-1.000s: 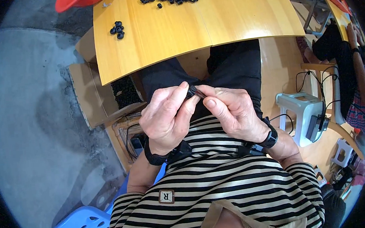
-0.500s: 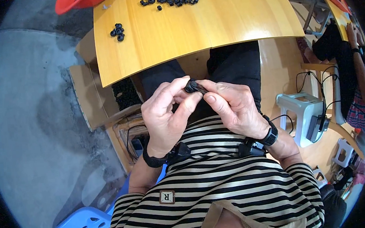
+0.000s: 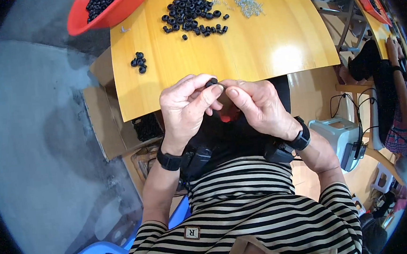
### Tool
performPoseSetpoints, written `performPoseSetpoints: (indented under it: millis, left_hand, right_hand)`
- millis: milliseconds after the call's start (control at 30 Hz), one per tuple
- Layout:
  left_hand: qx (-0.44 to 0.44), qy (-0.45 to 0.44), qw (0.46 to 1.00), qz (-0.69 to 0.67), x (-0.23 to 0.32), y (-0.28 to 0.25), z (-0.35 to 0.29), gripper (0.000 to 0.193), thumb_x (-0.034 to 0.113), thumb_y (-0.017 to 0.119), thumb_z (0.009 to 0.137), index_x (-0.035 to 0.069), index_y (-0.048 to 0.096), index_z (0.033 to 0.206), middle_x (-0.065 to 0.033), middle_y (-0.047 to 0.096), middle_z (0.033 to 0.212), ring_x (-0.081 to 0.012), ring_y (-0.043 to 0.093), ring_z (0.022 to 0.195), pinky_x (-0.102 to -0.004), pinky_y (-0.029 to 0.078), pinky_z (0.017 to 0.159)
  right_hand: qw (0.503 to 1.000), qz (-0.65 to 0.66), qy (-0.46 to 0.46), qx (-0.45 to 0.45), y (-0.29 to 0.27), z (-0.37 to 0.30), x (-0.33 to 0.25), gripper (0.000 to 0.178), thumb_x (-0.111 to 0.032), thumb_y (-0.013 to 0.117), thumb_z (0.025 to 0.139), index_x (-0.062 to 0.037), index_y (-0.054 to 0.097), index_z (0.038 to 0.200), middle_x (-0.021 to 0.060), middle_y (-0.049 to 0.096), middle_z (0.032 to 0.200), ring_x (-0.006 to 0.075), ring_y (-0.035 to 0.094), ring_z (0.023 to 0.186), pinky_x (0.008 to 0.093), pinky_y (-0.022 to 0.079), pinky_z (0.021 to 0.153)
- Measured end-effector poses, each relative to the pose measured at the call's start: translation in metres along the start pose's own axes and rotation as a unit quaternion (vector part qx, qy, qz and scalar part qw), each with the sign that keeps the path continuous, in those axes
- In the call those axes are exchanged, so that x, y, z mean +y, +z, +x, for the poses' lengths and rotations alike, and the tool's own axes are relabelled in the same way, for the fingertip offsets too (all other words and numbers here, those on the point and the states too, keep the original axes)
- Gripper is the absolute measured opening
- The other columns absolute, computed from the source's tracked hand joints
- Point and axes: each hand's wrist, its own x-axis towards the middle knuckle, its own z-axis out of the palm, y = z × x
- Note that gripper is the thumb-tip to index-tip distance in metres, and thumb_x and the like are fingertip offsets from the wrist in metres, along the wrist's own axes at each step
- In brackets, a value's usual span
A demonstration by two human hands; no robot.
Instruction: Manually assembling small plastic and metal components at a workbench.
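Between the thumb and fingers of my left hand (image 3: 185, 102) is a small black ring-like part (image 3: 212, 82), held just beyond the table's near edge. Close against it, my right hand (image 3: 261, 106) is closed in a pinch; what its fingertips hold is too small to make out. A heap of similar black parts (image 3: 188, 10) lies on the yellow wooden table (image 3: 254, 43). Nearer its left edge sits a small cluster of black parts (image 3: 138, 63). Tiny clear or silvery pieces (image 3: 248, 4) are piled to the right of the heap.
A red basin (image 3: 111, 15) full of black parts stands at the far left corner. Below the table's left side is an open cardboard box (image 3: 104, 120) with black parts inside. To the right stand a pale stool (image 3: 336, 132) with cables and another person's arm (image 3: 401, 85).
My head view has shifted, so more of the table, heap and red basin shows. Both hands now appear closer to the table edge, still together, with the black part turned between them.
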Motion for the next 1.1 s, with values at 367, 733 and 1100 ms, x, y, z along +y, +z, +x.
performPoseSetpoints:
  millis: [367, 733, 1100]
  left_hand:
    - [0.011, -0.056, 0.998, -0.037, -0.011, -0.006, 0.04, 0.019, 0.004, 0.071, 0.084, -0.006, 0.068, 0.1, -0.0085, 0.065, 0.083, -0.0109, 0.064, 0.059, -0.0193, 0.048, 0.049]
    - [0.011, -0.093, 0.994, -0.056, -0.014, -0.009, 0.055, 0.019, -0.002, 0.071, 0.082, -0.007, 0.068, 0.1, -0.0078, 0.064, 0.082, -0.01, 0.063, 0.06, -0.0194, 0.05, 0.051]
    - [0.008, 0.033, 0.999, 0.0, -0.018, -0.007, 0.058, 0.021, -0.005, 0.069, 0.082, -0.008, 0.067, 0.102, -0.0092, 0.063, 0.079, -0.0101, 0.061, 0.055, -0.0184, 0.047, 0.048]
  right_hand:
    - [0.98, 0.133, 0.142, -0.048, -0.02, 0.038, 0.011, 0.047, -0.036, 0.045, 0.102, -0.0023, 0.062, 0.074, -0.0018, 0.049, 0.053, 0.0056, 0.046, 0.047, 0.0239, 0.04, 0.044]
    - [0.967, -0.236, -0.091, 0.021, -0.022, 0.055, 0.012, 0.026, -0.016, 0.057, 0.094, -0.0008, 0.061, 0.115, 0.0134, 0.059, 0.067, 0.0269, 0.06, 0.054, 0.0354, 0.049, 0.049]
    - [0.999, 0.023, 0.019, 0.023, -0.015, 0.053, 0.015, 0.029, -0.024, 0.052, 0.1, 0.0007, 0.064, 0.106, 0.0073, 0.054, 0.062, 0.0118, 0.048, 0.052, 0.029, 0.043, 0.05]
